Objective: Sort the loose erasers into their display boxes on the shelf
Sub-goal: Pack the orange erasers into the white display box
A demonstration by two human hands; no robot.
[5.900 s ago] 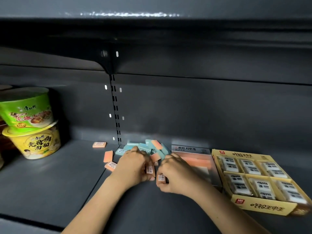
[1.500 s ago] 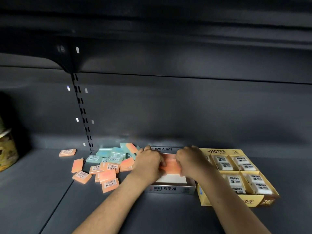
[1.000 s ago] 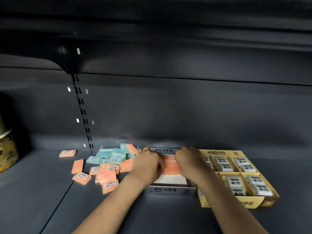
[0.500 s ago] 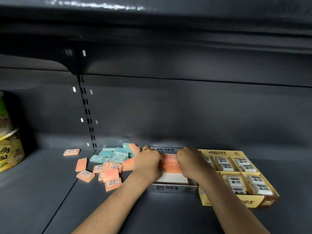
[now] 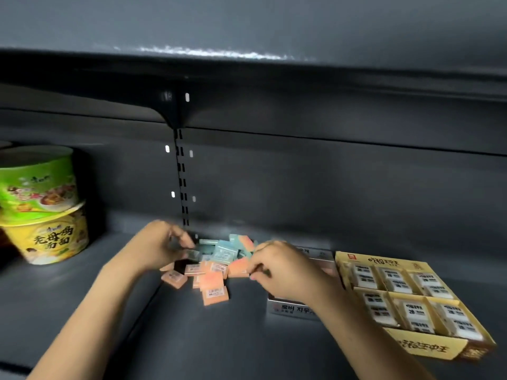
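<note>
Two bare hands are reaching into a pile of loose erasers (image 5: 212, 266), orange and teal, lying on a dark grey shelf (image 5: 82, 297) approx. mid-frame, w/ a few orange ones spilling toward the viewer. Most of the sorting is looking undone: the heap is sitting outside any box. Just right of it, the grey display box (image 5: 295, 308) w/ Korean lettering is mostly hiding under the right forearm, so its fill can't be judged. Further right, touching or nearly touching it, the yellow display box (image 5: 428, 349) is showing rows of white wrapped erasers already in compartments. Left hand (image 5: 162, 249) is blurring at the pile's back-left edge, fingers curling in; whether it is gripping an eraser can't be told. Right hand (image 5: 277, 266) is hovering at the pile's right edge, fingers bending close together near an orange eraser; a firm pinch isn't clear either. Far left, two stacked instant noodle bowls (image 5: 41, 207), green over yellow, are standing well apart.
</note>
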